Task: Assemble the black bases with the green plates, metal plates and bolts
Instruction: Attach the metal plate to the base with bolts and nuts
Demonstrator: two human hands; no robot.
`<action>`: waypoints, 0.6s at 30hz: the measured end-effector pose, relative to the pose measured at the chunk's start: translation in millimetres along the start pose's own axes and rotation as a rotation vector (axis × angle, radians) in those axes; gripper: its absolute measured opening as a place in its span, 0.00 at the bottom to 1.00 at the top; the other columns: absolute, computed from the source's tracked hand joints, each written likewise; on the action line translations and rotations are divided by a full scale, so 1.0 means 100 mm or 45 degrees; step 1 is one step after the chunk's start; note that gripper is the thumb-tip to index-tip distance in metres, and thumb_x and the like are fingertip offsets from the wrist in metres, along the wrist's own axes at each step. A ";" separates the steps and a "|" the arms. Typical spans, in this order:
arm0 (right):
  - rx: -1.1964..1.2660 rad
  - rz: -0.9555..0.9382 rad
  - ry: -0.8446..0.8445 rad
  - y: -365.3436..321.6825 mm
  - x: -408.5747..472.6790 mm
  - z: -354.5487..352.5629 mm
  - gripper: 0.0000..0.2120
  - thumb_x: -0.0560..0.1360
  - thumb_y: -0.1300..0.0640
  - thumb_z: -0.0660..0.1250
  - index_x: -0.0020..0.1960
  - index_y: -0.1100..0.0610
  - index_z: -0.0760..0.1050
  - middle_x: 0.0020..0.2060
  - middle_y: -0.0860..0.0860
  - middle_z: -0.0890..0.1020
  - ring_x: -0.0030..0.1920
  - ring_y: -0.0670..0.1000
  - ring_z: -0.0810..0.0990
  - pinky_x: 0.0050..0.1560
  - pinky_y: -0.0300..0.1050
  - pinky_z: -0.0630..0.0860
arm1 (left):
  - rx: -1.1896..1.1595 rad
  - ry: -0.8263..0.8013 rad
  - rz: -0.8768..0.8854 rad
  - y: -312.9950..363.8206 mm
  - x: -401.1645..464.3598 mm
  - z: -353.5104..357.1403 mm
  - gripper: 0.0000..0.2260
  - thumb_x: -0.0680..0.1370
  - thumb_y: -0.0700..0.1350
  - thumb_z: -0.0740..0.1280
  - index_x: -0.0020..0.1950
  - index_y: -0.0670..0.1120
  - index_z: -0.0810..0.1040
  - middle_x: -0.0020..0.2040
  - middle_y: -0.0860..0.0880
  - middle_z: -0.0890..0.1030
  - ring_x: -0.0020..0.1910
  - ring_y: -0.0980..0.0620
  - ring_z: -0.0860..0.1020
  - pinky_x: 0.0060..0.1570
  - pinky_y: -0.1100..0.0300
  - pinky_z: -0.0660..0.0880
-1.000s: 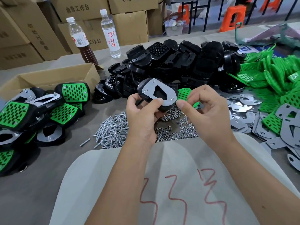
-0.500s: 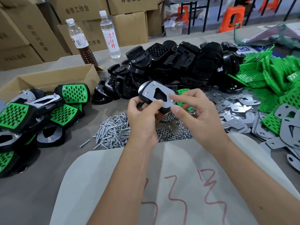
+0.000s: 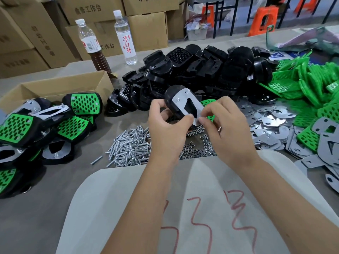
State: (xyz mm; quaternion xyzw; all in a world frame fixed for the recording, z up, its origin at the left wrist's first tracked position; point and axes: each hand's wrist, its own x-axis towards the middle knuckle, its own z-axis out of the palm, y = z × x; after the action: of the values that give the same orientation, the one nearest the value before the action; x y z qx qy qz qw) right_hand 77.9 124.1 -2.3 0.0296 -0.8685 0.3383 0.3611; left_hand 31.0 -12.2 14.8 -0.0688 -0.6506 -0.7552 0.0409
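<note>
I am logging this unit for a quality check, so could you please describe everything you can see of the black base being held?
The black base looks like glossy moulded plastic with a rounded far end. A dull grey metal plate with a dark cut-out lies on its upturned face, and bolt ends stick up through it. It is held tilted above the nut pile. The left hand grips its near-left side; the right hand pinches the plate's near end.

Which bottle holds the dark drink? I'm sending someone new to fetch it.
Look to the stacked cardboard boxes at the table's far left edge. Two clear bottles stand before them, behind the open box. Take the left bottle: its lower half is dark brown, while the right bottle is clear throughout with red characters on its label.
</note>
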 end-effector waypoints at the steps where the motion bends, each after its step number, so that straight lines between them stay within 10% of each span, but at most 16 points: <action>1: -0.079 -0.023 -0.025 0.00 0.00 0.01 0.05 0.82 0.59 0.68 0.47 0.55 0.76 0.48 0.47 0.73 0.40 0.45 0.72 0.39 0.46 0.73 | 0.027 -0.003 0.018 0.01 0.00 -0.01 0.17 0.70 0.30 0.74 0.53 0.42 0.72 0.46 0.38 0.85 0.39 0.45 0.82 0.39 0.47 0.82; 13: -0.483 0.025 0.061 -0.09 0.02 0.07 0.17 0.86 0.52 0.61 0.40 0.53 0.62 0.40 0.49 0.66 0.34 0.54 0.63 0.31 0.47 0.60 | 0.137 0.064 0.033 0.01 -0.08 0.08 0.17 0.66 0.40 0.77 0.49 0.49 0.74 0.46 0.43 0.85 0.46 0.37 0.83 0.44 0.34 0.82; 18: -0.479 -0.007 -0.313 -0.06 0.00 0.02 0.17 0.85 0.49 0.50 0.47 0.57 0.70 0.44 0.49 0.70 0.42 0.56 0.72 0.35 0.53 0.70 | 0.179 0.133 -0.048 -0.02 -0.06 0.05 0.17 0.64 0.41 0.75 0.48 0.49 0.74 0.47 0.41 0.84 0.48 0.35 0.83 0.46 0.32 0.81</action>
State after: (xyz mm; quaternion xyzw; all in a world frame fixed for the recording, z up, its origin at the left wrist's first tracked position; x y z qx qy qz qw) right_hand 78.8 118.5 0.4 0.0053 -0.9537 0.1633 0.2526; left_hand 36.5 -7.5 12.8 -0.0140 -0.7003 -0.7107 0.0652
